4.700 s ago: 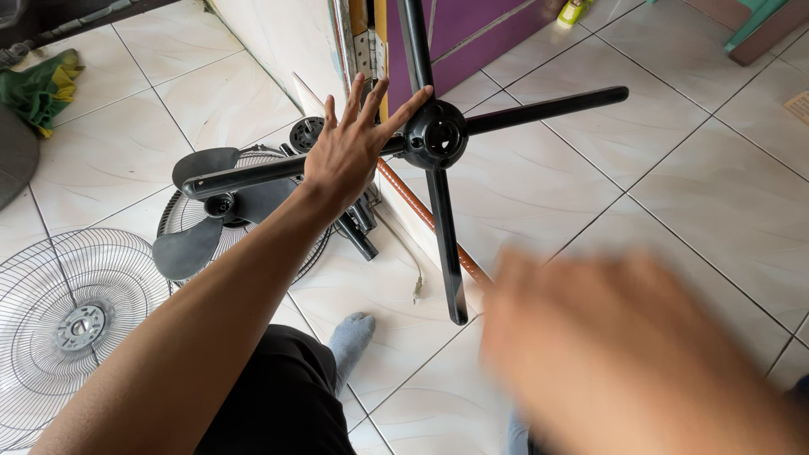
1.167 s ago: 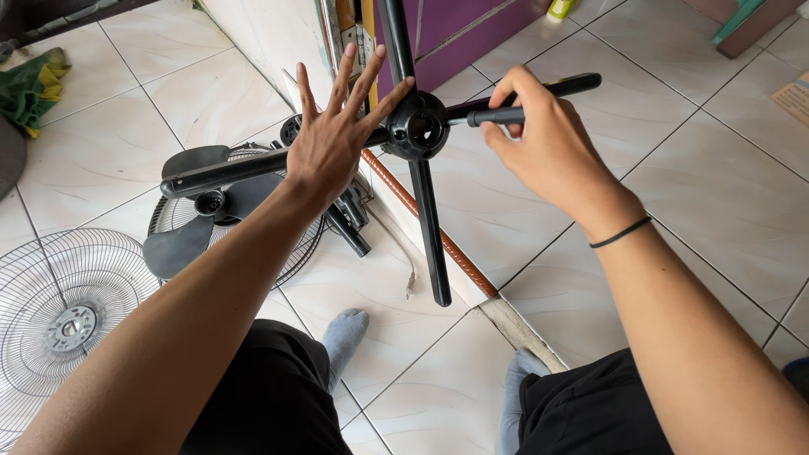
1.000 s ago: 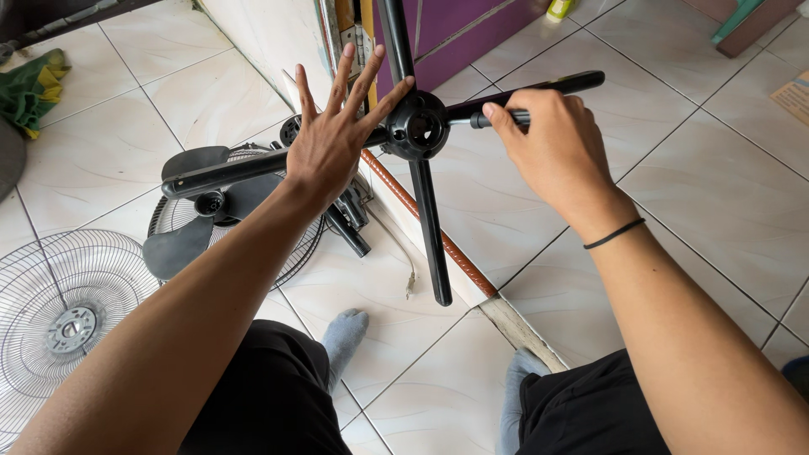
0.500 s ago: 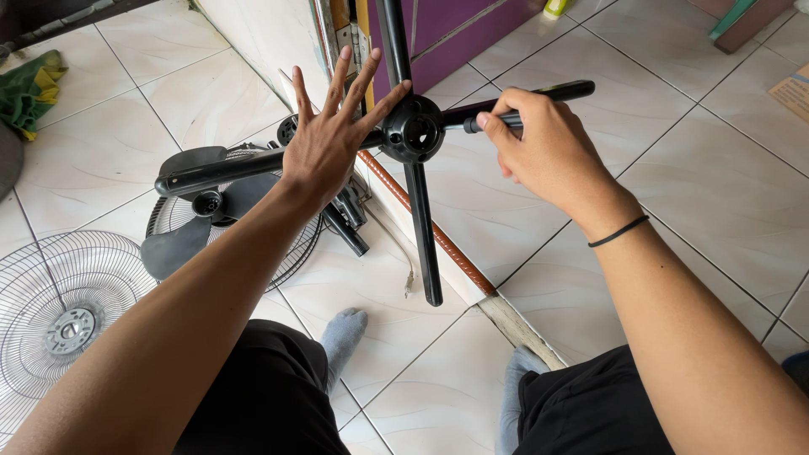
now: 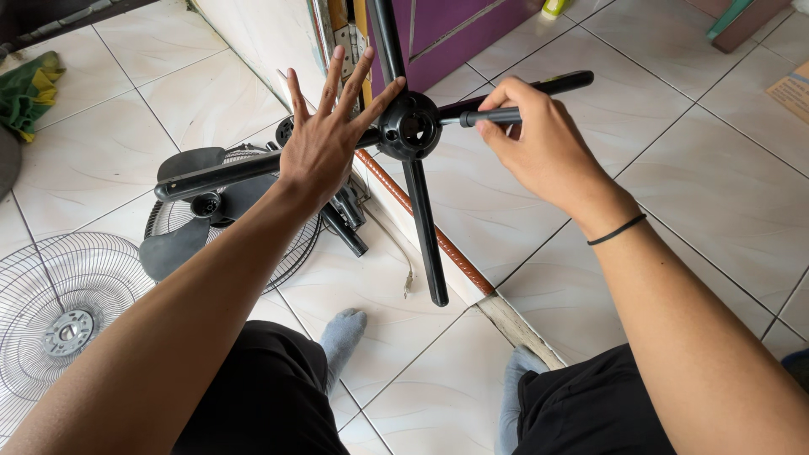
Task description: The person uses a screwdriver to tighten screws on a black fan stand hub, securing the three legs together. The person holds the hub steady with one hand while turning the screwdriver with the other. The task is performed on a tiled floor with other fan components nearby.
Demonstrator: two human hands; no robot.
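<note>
The fan base (image 5: 410, 126) is a black plastic cross: four slim, rounded legs run out from a thick round hub with an open hole at its middle and small holes round it. It is held up in the air above the floor, in front of the person, hub face toward the camera. One leg points down to a blunt end, one up past the top edge, one left, one right.

The left hand (image 5: 320, 143) lies flat against the left leg just beside the hub, fingers (image 5: 334, 72) spread wide and straight, not curled round anything. The right hand (image 5: 535, 143) is closed round a dark screwdriver (image 5: 489, 116) whose tip meets the right side of the hub, lying along the right leg. A thin black band sits on that wrist.

Below, on glossy pale tiles (image 5: 716, 194) with thin grey joints, lie a round wire guard (image 5: 63, 312), a grey three-blade propeller (image 5: 181, 244) resting on a second guard, and a dark motor part by the wall. A brown hose (image 5: 438, 232) runs along the door sill. A purple panel stands beyond; a green cloth (image 5: 29, 88) lies at upper left. Grey socks and black shorts show at the bottom.
</note>
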